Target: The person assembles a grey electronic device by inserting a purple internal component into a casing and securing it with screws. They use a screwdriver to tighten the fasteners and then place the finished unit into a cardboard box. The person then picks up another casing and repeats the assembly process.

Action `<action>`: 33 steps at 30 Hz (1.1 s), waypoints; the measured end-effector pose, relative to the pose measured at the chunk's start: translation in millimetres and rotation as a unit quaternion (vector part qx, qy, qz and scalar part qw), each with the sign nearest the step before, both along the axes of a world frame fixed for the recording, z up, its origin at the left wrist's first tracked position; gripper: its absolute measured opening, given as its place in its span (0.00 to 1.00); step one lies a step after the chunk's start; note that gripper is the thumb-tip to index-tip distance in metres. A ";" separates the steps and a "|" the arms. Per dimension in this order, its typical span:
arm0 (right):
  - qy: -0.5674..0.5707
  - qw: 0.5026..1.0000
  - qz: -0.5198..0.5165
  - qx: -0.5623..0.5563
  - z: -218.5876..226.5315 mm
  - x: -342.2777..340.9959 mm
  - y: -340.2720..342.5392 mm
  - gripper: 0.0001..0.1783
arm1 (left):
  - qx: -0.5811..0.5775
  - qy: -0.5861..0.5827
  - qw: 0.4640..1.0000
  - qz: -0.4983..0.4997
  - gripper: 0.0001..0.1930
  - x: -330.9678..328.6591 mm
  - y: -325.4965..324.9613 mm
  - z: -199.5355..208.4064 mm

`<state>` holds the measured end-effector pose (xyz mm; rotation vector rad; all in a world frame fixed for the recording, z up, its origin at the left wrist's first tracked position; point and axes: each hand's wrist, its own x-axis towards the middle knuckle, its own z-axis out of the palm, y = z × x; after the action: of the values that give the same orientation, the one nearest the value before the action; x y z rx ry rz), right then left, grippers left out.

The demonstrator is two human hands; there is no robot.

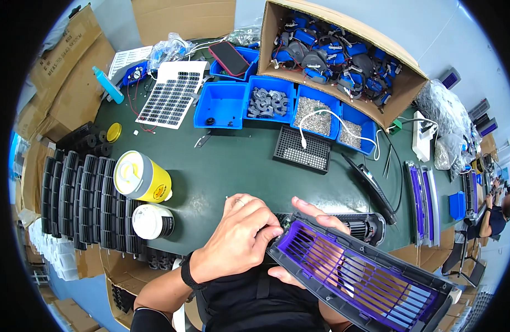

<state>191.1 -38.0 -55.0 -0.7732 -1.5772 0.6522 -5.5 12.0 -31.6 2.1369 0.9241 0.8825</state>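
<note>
A long dark-grey plastic housing with a purple slatted grille (365, 274) lies tilted across my right hand (323, 217). That hand grips it from beneath, fingers showing at its far edge and through the slats. At the housing's left end my left hand (238, 231) is closed in a pinch of thumb and fingertips. Whatever sits between those fingertips is too small to make out. Behind the housing, partly covered by it, rests a black part with a ribbed cylinder (363, 229) on the green table (221, 160).
Blue bins (217, 102) hold grey clips and small screws. Behind them a carton (396, 119) is full of blue-and-grey motor parts. A black electric screwdriver (374, 188) lies right of a perforated tray (302, 149). Left stand a yellow-grey tumbler (155, 180), a white-lidded jar (149, 222) and stacked black rollers (89, 199).
</note>
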 end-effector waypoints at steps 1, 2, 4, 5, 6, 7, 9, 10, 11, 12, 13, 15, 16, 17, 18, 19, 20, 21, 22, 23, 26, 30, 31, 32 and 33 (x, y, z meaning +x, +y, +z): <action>-0.001 1.000 -0.003 0.000 -1.1 -0.7 -0.4 0.65 | 0.010 0.002 1.000 0.005 0.06 0.9 -0.9 0.2; -0.002 1.000 -0.006 0.000 -2.3 -1.3 -0.7 0.65 | 0.021 0.005 1.000 0.010 0.06 2.1 -1.9 0.3; -0.001 1.000 -0.008 -0.003 -5.6 -2.5 -0.8 0.66 | 0.036 0.008 0.999 0.013 0.06 3.1 -2.2 0.4; 0.000 1.000 -0.009 -0.004 -6.6 -3.2 -1.0 0.66 | 0.042 0.008 0.999 0.012 0.07 3.3 -1.7 0.2; 0.008 1.000 -0.012 -0.007 -5.0 -4.3 -1.8 0.65 | 0.047 0.009 0.999 0.011 0.07 3.5 -1.1 0.1; 0.016 1.000 -0.013 -0.012 -1.8 -5.7 -3.7 0.64 | 0.039 0.008 0.999 0.012 0.07 4.4 -1.4 -0.5; 0.023 1.000 -0.011 -0.015 -0.3 -6.2 -5.5 0.63 | 0.024 0.006 1.000 0.016 0.06 6.4 -1.7 -1.1; 0.023 1.000 -0.007 -0.010 -0.4 -4.6 -4.6 0.63 | 0.013 0.006 1.000 0.013 0.06 5.2 -0.5 0.0; 0.023 1.000 -0.003 -0.006 -0.4 -3.2 -3.5 0.63 | 0.002 0.006 1.000 0.011 0.05 3.3 0.5 1.8; 0.015 1.000 0.003 -0.005 2.2 -1.6 -2.0 0.64 | -0.009 0.007 1.000 0.011 0.05 1.3 0.7 3.8; 0.011 1.000 0.004 -0.005 5.6 -0.5 0.0 0.64 | -0.003 -0.015 0.999 0.029 0.04 -0.2 2.0 6.2; 0.064 0.998 0.020 -0.001 4.5 -3.7 2.5 0.62 | 0.008 -0.059 0.996 0.066 0.03 -3.1 3.4 13.2; 0.069 0.997 0.024 -0.010 5.3 -1.0 3.8 0.62 | 0.018 -0.042 0.992 0.120 0.02 -12.1 2.9 21.8; 0.073 0.997 0.032 -0.020 3.6 3.6 3.5 0.61 | -0.044 -0.038 0.980 0.188 0.03 -21.3 -2.7 18.5; 0.076 0.996 0.039 -0.030 1.5 5.1 3.2 0.60 | -0.106 -0.034 0.961 0.254 0.04 -30.5 -7.3 14.0; 0.099 0.993 0.047 -0.036 1.3 3.7 3.0 0.59 | -0.139 0.031 0.961 0.237 0.09 -41.6 -10.1 7.2; 0.112 0.992 0.054 -0.038 -0.5 3.4 2.8 0.59 | -0.184 0.010 0.957 0.222 0.11 -41.8 -9.7 -1.9; 0.126 0.989 0.059 -0.040 -4.0 3.9 2.7 0.59 | -0.229 -0.012 0.951 0.207 0.13 -40.0 -7.2 -12.9; 0.141 0.987 0.067 -0.042 -6.4 3.6 4.1 0.59 | -0.271 -0.033 0.942 0.193 0.15 -38.3 -4.9 -22.2; 0.144 0.987 0.062 -0.044 -8.3 2.9 3.2 0.58 | -0.265 -0.102 0.940 0.188 0.17 -34.2 -2.6 -31.1; 0.142 0.986 0.068 -0.046 -9.9 5.7 3.8 0.57 | -0.331 -0.278 0.879 0.200 0.16 -22.2 9.1 -36.2; 0.157 0.984 0.072 -0.055 -12.9 7.3 5.6 0.56 | -0.384 -0.371 0.835 0.134 0.14 -13.8 12.5 -17.4; 0.172 0.980 0.072 -0.066 -13.7 5.9 5.1 0.57 | -0.402 -0.388 0.819 0.129 0.13 -10.8 11.5 -9.5; 0.178 0.978 0.073 -0.075 -12.8 5.2 5.0 0.57 | -0.408 -0.379 0.822 0.118 0.14 -10.9 11.4 -6.9; 0.184 0.976 0.075 -0.084 -11.2 4.8 5.1 0.57 | -0.413 -0.371 0.825 0.106 0.14 -11.7 10.9 -5.4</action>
<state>195.9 -33.0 -66.3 -0.6169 -1.2573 0.9889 -17.2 22.9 -37.0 0.8407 0.8848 1.0421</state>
